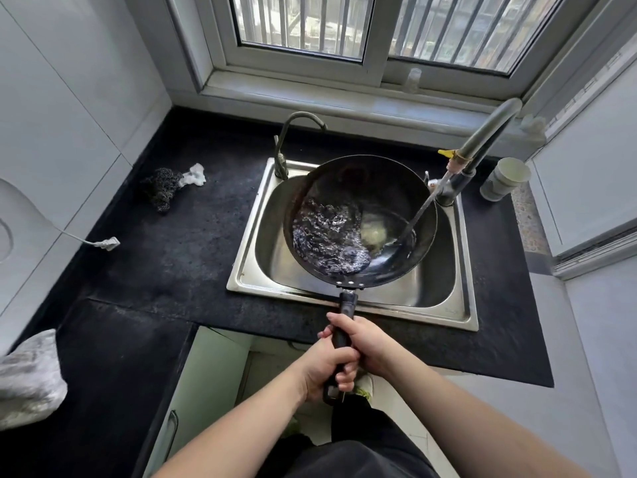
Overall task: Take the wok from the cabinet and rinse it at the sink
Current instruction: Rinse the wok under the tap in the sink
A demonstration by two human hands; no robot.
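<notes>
A black wok (389,188) hangs tilted over the steel sink (255,250), with water swirling in its lower left half. A stream of water runs from the tall tap (482,143) at the right into the wok. Both of my hands grip its long black handle (346,307): my right hand (365,339) is further up, and my left hand (327,369) is lower, near the handle's end.
A second, thin curved tap (293,132) stands at the sink's back left. A steel scourer with a white rag (172,184) lies on the black counter. A white cup (506,177) stands at the right. A cabinet door (203,384) hangs open below the counter.
</notes>
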